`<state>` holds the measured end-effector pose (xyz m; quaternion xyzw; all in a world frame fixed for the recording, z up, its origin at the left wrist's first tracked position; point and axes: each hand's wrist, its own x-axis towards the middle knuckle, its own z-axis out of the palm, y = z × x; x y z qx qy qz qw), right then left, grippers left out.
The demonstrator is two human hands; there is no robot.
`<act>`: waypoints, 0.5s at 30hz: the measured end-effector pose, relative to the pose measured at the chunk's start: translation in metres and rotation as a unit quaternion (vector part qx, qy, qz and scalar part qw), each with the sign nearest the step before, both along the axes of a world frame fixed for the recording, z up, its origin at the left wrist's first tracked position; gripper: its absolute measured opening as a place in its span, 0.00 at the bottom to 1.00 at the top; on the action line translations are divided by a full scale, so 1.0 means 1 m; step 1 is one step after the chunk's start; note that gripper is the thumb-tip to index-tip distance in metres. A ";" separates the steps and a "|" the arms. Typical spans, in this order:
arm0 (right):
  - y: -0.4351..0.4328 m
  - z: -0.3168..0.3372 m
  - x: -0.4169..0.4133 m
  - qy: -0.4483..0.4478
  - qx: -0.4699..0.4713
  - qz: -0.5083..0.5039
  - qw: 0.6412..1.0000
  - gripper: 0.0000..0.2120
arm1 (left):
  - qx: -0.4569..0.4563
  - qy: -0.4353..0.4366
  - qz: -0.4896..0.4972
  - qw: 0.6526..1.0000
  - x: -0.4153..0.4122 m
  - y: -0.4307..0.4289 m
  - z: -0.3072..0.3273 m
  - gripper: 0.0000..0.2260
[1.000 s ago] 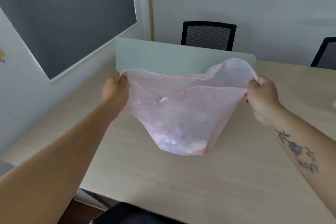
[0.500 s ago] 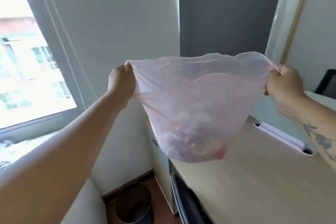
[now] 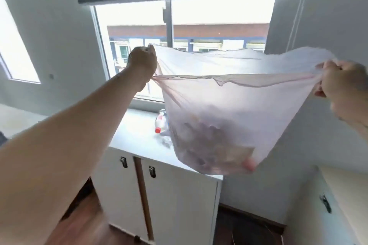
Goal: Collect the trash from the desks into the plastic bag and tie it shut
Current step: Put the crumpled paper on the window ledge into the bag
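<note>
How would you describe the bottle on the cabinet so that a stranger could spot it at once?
Find the big window; below its sill stands a white cabinet with two latched doors. On the cabinet's top, at the left edge of the hanging plastic bag, lies the bottle. It is clear plastic, and its red cap is the only bright spot there.

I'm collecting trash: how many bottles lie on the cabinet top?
1: a red-capped bottle lying on the cabinet top, partly behind the bag; more may hide behind it.

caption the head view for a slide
Left hand and right hand hold a translucent pink plastic trash bag open near a white cabinet with a red-capped clear bottle.
</note>
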<state>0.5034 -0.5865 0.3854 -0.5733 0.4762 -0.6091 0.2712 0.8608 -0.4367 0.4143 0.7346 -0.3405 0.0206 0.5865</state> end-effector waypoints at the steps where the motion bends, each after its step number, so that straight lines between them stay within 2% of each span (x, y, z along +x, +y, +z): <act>1: -0.001 -0.003 0.038 -0.006 0.003 0.024 1.000 0.13 | 0.005 -0.001 0.031 0.999 0.031 0.012 0.000 0.20; 5: -0.006 -0.030 0.185 -0.026 0.024 0.130 0.991 0.11 | 0.038 0.025 0.122 0.991 0.157 0.050 -0.008 0.21; 8: -0.011 -0.054 0.287 -0.038 0.062 0.191 0.979 0.11 | 0.083 0.007 0.168 0.982 0.237 0.071 -0.020 0.22; 11: -0.019 -0.074 0.377 -0.073 0.118 0.257 0.956 0.12 | 0.119 -0.012 0.205 0.971 0.302 0.077 -0.027 0.23; 15: -0.039 -0.088 0.467 -0.085 0.177 0.321 0.926 0.14 | 0.118 -0.039 0.259 0.958 0.367 0.065 -0.029 0.24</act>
